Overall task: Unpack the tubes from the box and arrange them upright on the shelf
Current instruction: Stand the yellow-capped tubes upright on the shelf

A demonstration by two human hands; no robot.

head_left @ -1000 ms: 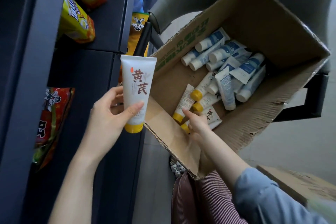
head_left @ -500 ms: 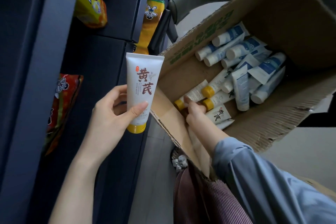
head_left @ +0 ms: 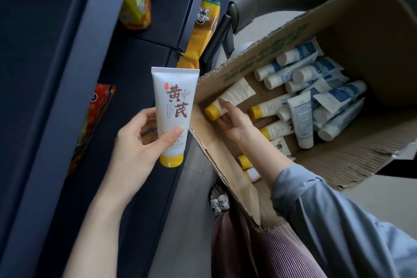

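My left hand grips a white tube, cap down, just left of the box. My right hand, inside the box, pinches a yellow-capped tube; blue-labelled tubes lie at the box's right end.

Tube: smooth white plastic, soft sheen; cap glossy yellow plastic.
Box: brown corrugated cardboard, matt, rough at torn edges.
Shelf: dark, smooth, matt.
Bags: glossy crinkled film.
Sleeve: blue matt cloth.
Garment: finely pleated cloth, slight sheen.

White tube, yellow cap
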